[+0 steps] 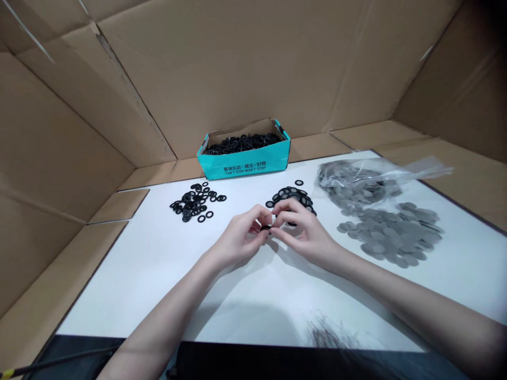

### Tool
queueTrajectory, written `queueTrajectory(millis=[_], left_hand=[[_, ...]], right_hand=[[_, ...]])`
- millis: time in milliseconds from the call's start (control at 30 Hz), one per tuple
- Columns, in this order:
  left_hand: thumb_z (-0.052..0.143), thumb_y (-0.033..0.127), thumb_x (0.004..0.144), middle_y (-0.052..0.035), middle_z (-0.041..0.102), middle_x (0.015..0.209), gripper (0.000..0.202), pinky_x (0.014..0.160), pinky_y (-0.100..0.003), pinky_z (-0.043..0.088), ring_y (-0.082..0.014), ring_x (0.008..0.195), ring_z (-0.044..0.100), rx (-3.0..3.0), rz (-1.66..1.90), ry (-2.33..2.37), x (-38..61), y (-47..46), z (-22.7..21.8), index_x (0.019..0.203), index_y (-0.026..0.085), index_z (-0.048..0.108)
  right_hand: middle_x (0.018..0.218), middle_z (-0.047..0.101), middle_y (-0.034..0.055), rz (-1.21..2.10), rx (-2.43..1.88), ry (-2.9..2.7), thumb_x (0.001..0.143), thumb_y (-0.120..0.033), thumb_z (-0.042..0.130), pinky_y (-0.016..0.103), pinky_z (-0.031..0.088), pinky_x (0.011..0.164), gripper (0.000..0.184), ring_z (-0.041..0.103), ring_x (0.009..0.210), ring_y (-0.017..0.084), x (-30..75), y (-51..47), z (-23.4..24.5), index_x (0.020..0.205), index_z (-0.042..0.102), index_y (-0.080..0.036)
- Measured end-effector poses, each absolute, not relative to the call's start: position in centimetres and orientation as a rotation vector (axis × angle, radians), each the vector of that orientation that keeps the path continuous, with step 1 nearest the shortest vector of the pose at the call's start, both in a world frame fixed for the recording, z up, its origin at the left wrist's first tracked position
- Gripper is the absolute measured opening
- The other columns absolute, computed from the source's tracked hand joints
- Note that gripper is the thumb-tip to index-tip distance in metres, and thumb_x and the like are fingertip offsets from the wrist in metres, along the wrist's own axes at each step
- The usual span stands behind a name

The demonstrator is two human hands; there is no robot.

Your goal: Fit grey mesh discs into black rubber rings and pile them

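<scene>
The left hand (240, 241) and the right hand (307, 235) are meeting fingertip to fingertip over the white table (158, 274), both pinching one small black ring (266, 228) (flat and round; which way it is facing I cannot tell). The teal cardboard box (245, 162) is holding many black rings (241, 142), and the clear plastic bag (420, 169) is holding thin grey discs (356, 187)

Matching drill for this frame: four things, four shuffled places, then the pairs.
Things
1. teal box
2. clear plastic bag
3. loose grey discs
4. small black ring

Places
A. near right, spread flat
B. pinched between left hand and right hand fingertips
C. far middle of the white table
D. far right, behind the loose discs

Pairs: 1-C, 2-D, 3-A, 4-B
</scene>
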State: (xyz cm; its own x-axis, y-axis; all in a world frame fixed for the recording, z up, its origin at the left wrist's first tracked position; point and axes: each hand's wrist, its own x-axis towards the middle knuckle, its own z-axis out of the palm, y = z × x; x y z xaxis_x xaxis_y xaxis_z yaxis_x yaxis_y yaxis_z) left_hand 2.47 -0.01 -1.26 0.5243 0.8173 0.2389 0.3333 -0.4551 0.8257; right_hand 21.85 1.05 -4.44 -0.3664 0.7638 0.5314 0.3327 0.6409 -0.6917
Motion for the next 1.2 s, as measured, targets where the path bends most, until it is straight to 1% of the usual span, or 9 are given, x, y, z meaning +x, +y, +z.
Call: queueTrajectory(millis=[167,333,467,533,700,800,1000,1100,1200], left_hand=[[0.051,0.008,0.084,0.0021,0.055,0.081,0.013,0.067,-0.021,0.046,-0.0087,0.070,0.052,2.040,0.782,0.947,2.29,-0.11,-0.97,0.090,0.020,0.048],[0.050,0.009,0.084,0.0009,0.057,0.086,0.015,0.072,-0.023,0.047,-0.0103,0.076,0.054,2.053,0.733,0.995,2.24,-0.03,-1.48,0.093,0.021,0.048],[0.051,0.009,0.084,-0.0009,0.060,0.092,0.018,0.076,-0.024,0.048,-0.0112,0.080,0.057,2.052,0.745,0.979,2.25,0.14,-1.75,0.098,0.020,0.051],[0.052,0.010,0.084,-0.0015,0.061,0.094,0.018,0.076,-0.024,0.048,-0.0115,0.081,0.058,2.051,0.744,0.976,2.26,0.17,-1.78,0.099,0.020,0.051],[0.054,0.013,0.086,-0.0001,0.060,0.087,0.013,0.074,-0.024,0.048,-0.0110,0.077,0.056,2.020,0.789,1.001,2.35,0.17,-1.88,0.097,0.020,0.052],[0.053,0.015,0.087,-0.0004,0.061,0.087,0.010,0.074,-0.024,0.047,-0.0111,0.078,0.057,2.001,0.805,0.986,2.39,0.15,-1.89,0.096,0.020,0.052],[0.055,0.014,0.085,-0.0002,0.060,0.085,0.010,0.073,-0.023,0.048,-0.0110,0.077,0.057,1.960,0.778,0.965,2.39,0.02,-1.69,0.093,0.019,0.053],[0.057,0.016,0.086,-0.0009,0.061,0.086,0.008,0.073,-0.024,0.049,-0.0109,0.077,0.057,1.946,0.804,0.984,2.44,0.03,-1.73,0.094,0.019,0.054],[0.059,0.019,0.087,-0.0025,0.063,0.092,0.013,0.076,-0.025,0.051,-0.0116,0.080,0.059,1.948,0.891,0.954,2.45,0.07,-1.72,0.099,0.019,0.056]], right_hand=[[0.102,0.056,0.0079,0.554,-0.860,-1.912,0.085,-0.018,0.063,0.043,0.049,0.088,0.012,0.058,0.101,0.023,21.54,0.62,-4.53,0.074,0.060,-0.021],[0.099,0.061,0.0083,0.484,-0.866,-2.040,0.085,-0.018,0.064,0.045,0.047,0.085,0.012,0.058,0.097,0.025,21.76,0.96,-4.63,0.073,0.063,-0.021],[0.103,0.063,0.0094,0.440,-0.897,-2.039,0.086,-0.024,0.066,0.048,0.046,0.089,0.007,0.057,0.099,0.027,21.97,1.18,-4.56,0.079,0.068,-0.021],[0.105,0.063,0.0097,0.435,-0.891,-2.041,0.086,-0.024,0.066,0.049,0.046,0.089,0.007,0.057,0.101,0.027,22.02,1.26,-4.57,0.080,0.069,-0.021],[0.106,0.065,0.0098,0.473,-0.892,-2.065,0.087,-0.020,0.064,0.048,0.047,0.088,0.008,0.057,0.100,0.026,22.08,1.44,-4.67,0.080,0.068,-0.021],[0.104,0.064,0.0092,0.537,-0.897,-2.051,0.087,-0.019,0.064,0.046,0.049,0.087,0.009,0.058,0.099,0.025,22.03,1.39,-4.63,0.078,0.066,-0.021],[0.101,0.061,0.0079,0.528,-0.840,-2.049,0.084,-0.016,0.063,0.043,0.049,0.086,0.011,0.058,0.099,0.024,21.74,0.91,-4.32,0.075,0.061,-0.021],[0.098,0.062,0.0077,0.518,-0.838,-2.041,0.084,-0.016,0.061,0.043,0.048,0.084,0.011,0.058,0.096,0.024,21.73,0.86,-4.11,0.075,0.061,-0.022],[0.096,0.063,0.0071,0.630,-0.867,-1.975,0.085,-0.018,0.061,0.041,0.049,0.084,0.010,0.060,0.094,0.023,21.86,1.06,-3.94,0.075,0.061,-0.021]])
